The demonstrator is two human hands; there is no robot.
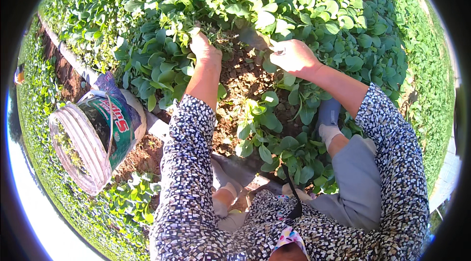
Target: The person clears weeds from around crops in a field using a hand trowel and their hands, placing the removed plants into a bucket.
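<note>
My left hand [204,47] closes on a bunch of small leafy plants [180,33], with thin stems and roots beside it. My right hand [294,55] grips the handle of a tool with a flat, dull metal blade [254,38]; the blade points left, low over the ground among the leaves, its far end partly hidden. Between my hands lies crumbly brown soil [243,73]. Broad-leaved green plants [162,68] grow on both sides of this bare patch, and more of them [266,114] stand nearer my body.
A plastic bucket [84,143] lies tipped on its side at the left, its mouth facing the lower left and plant matter inside. A pale raised strip [70,57] runs along the left of the bed. My feet are among the plants, one in a grey shoe [328,113].
</note>
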